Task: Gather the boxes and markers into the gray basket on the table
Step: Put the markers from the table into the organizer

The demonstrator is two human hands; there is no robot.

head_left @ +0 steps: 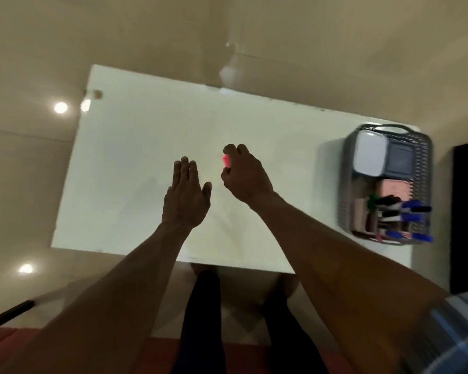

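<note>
Right hand point(245, 175) is curled over mid-table, fingers and thumb pinching a small pink object point(226, 161), possibly a marker cap; its long axis runs roughly 12 to 6 o'clock. Left hand point(185, 197) hovers flat, fingers straight, holding nothing. White table point(135, 147) stands on a glossy beige floor point(38, 63). Gray basket point(423, 168) sits at 3 o'clock, holding boxes point(369, 152) and blue markers point(411, 217) lying crosswise.

Pink object point(226, 161) mostly hidden inside right hand point(245, 175) (blurred, unidentifiable).
</note>
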